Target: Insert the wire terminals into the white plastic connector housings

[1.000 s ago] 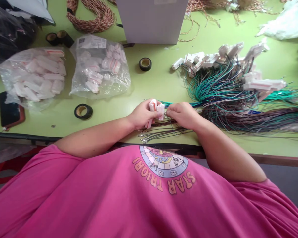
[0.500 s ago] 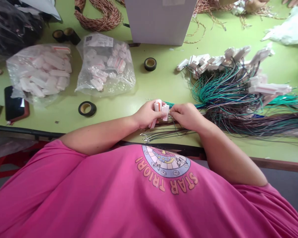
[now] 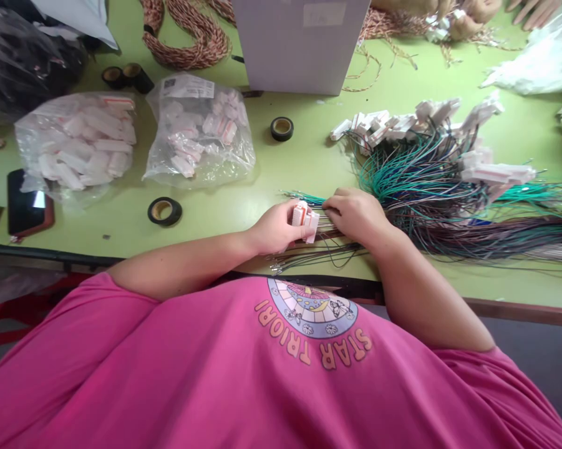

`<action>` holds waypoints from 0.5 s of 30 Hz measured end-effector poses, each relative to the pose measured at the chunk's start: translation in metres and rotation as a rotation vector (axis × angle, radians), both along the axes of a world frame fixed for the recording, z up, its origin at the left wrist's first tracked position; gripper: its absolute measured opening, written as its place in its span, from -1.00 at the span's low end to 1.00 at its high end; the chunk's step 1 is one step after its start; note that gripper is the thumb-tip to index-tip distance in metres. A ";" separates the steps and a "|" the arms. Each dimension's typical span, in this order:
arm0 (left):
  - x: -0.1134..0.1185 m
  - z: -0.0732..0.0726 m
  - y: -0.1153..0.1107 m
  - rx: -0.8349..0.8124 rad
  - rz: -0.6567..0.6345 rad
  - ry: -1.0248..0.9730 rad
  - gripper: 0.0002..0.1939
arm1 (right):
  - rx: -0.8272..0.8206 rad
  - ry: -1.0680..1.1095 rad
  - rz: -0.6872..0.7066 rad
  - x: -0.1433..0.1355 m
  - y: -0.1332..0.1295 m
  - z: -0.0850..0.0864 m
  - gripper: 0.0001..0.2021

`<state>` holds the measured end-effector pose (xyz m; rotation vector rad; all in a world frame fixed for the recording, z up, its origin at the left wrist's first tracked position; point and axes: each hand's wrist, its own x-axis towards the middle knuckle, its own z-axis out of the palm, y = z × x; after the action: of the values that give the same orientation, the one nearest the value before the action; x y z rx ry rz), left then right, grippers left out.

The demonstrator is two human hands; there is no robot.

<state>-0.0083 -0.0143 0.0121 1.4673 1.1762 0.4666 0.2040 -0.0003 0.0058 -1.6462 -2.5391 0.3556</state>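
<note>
My left hand (image 3: 275,229) is closed around white plastic connector housings (image 3: 305,219) with orange-red stripes, holding them upright above the table. Just to their right, my right hand (image 3: 355,213) has its fingers curled and pinched on a wire among the loose wires; the fingertips are partly hidden. Teal wires (image 3: 309,198) with bare metal terminals run beneath both hands, and dark wires (image 3: 318,254) lie closer to my body. A large wire bundle (image 3: 402,165) spreads to the right, with many white housings (image 3: 388,125) on its ends.
Two clear bags of white housings (image 3: 82,140) lie at the left, by a phone (image 3: 27,202). Black tape rolls (image 3: 164,211) are scattered about. A grey box (image 3: 299,50) stands at the back. Another person's hands (image 3: 537,11) are at the far right, near twisted brown wires (image 3: 397,25).
My right fingers have moved away from the housing to the wires just behind it. My left hand has shifted slightly and turned the housings. The camera view has tilted a little.
</note>
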 end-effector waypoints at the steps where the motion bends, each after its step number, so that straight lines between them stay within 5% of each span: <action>1: 0.001 0.000 0.000 0.004 0.002 0.008 -0.69 | 0.008 -0.043 -0.008 -0.003 -0.001 -0.001 -0.69; 7: 0.002 -0.003 0.000 -0.036 -0.010 0.016 -0.68 | 0.047 -0.196 0.076 -0.007 -0.001 -0.002 -0.68; 15: 0.003 0.000 0.000 -0.074 -0.010 -0.027 -0.66 | 0.030 0.016 0.029 0.006 0.001 0.011 -0.73</action>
<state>-0.0055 -0.0146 0.0118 1.3984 1.1530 0.4302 0.2099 0.0011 0.0165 -1.5916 -2.5468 0.3301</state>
